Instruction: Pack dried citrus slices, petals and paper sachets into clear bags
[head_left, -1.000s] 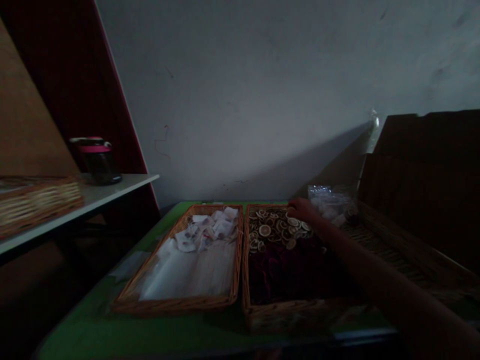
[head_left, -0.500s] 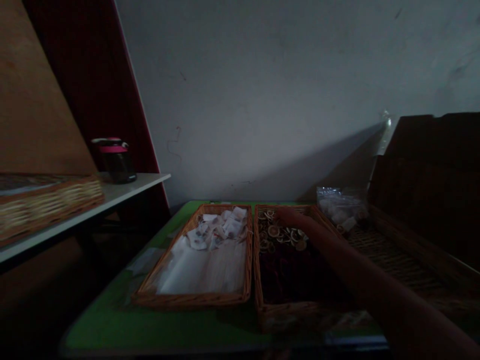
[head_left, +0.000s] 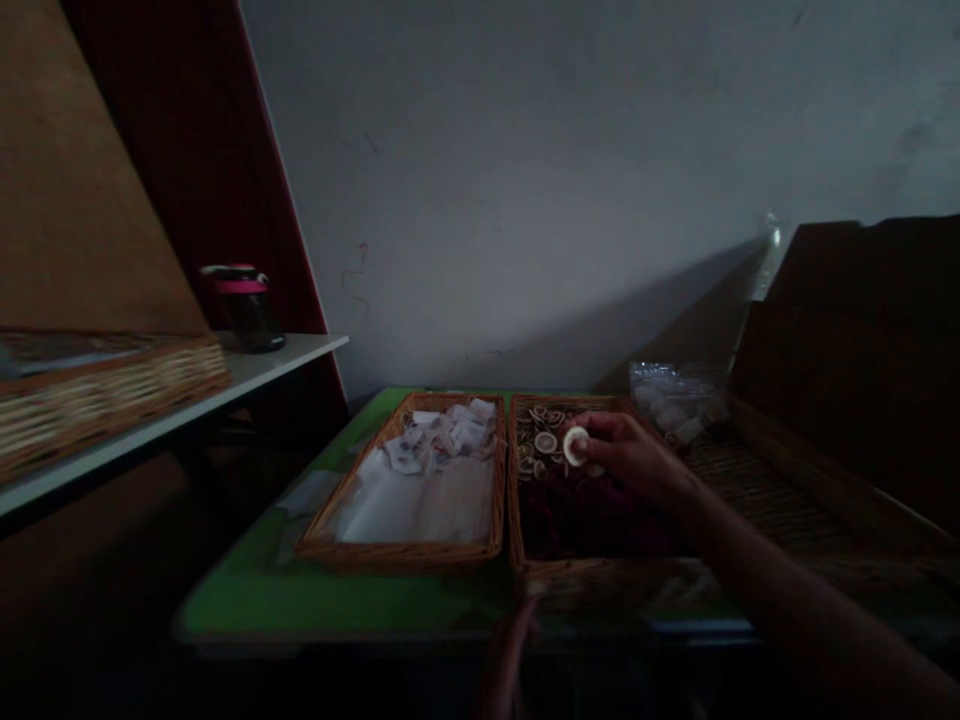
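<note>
My right hand (head_left: 628,456) hovers over the right wicker tray (head_left: 551,572) and pinches a pale dried fruit slice (head_left: 575,445) between its fingers. That tray holds several more dried slices (head_left: 541,436) at its far end and dark red material (head_left: 585,515) nearer me. The left wicker tray (head_left: 397,552) holds small white packets (head_left: 444,440) on a white lining. Low in the dark foreground a blurred shape that may be my left hand (head_left: 508,655) shows below the table edge; its fingers are unclear.
Both trays sit on a green table (head_left: 330,600) against a grey wall. A clear plastic bag (head_left: 671,400) and a dark wicker mat (head_left: 757,490) lie to the right. At left a white shelf (head_left: 187,400) carries a basket (head_left: 105,390) and a dark pink-lidded jar (head_left: 244,305).
My right hand drew back from the far end of the right tray toward me and now holds a dried slice lifted off the pile. The view shifted left.
</note>
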